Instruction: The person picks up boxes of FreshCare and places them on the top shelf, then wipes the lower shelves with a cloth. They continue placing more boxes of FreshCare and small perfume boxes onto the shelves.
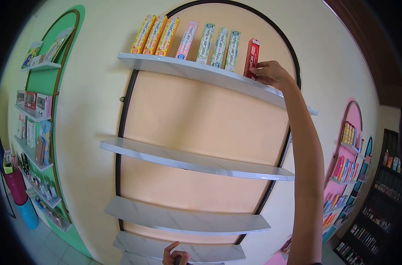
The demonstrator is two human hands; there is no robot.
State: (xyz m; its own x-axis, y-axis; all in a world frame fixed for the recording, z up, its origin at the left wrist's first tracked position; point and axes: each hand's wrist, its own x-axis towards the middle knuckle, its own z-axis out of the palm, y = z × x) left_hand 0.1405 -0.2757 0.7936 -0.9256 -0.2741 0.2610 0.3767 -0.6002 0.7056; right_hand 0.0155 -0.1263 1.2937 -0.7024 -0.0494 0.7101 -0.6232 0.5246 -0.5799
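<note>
My right hand [271,73], raised to the top shelf [183,67], has its fingers closed on the lower part of a red box [252,55] that stands upright near the shelf's right end. To its left stand several green and white FreshCare boxes [219,47], a pink and white box [187,40], and three yellow and orange boxes [155,35]. Down at the bottom edge of the view is my left hand [176,256], with curled fingers around a small dark thing that I cannot make out.
Below are further marble-patterned shelves [196,162] in a black arched frame [120,154]. At left, a green arch [55,115] holds stocked shelves beside a blue container [28,215]. A pink arch [338,154] and a dark rack [373,207] stand at right.
</note>
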